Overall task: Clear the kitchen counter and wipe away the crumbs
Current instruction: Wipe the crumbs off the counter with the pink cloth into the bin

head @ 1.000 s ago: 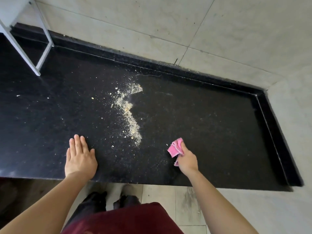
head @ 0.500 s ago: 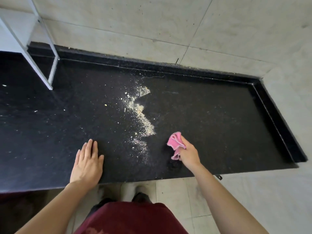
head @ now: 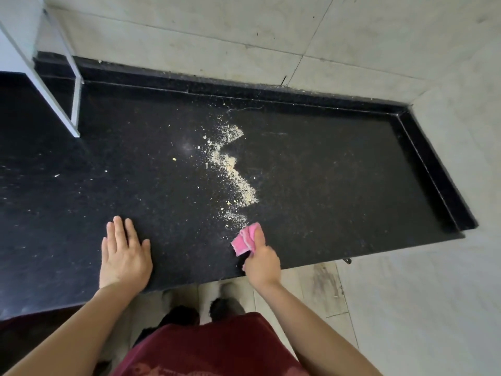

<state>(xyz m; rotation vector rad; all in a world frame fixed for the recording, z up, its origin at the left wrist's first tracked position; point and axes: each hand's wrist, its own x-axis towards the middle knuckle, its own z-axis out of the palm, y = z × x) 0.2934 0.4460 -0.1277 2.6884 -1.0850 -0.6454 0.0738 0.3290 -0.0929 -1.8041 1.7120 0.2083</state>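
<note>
A black stone counter (head: 339,180) carries a pale trail of crumbs (head: 234,169) that runs from its middle back down toward the front edge. My right hand (head: 261,263) is closed on a folded pink cloth (head: 245,238), which touches the counter at the near end of the trail. My left hand (head: 123,253) lies flat on the counter near the front edge, fingers apart, holding nothing. Loose specks lie scattered to the left of the trail.
A white metal frame (head: 73,99) stands on the counter at the back left. A raised black lip (head: 433,169) borders the counter's back and right sides, against tiled walls (head: 271,31). Tiled floor (head: 320,289) and my feet show below the front edge.
My right hand has carried the pink cloth left to the near end of the crumb trail. The trail's lower end sits further left. My left hand stays flat.
</note>
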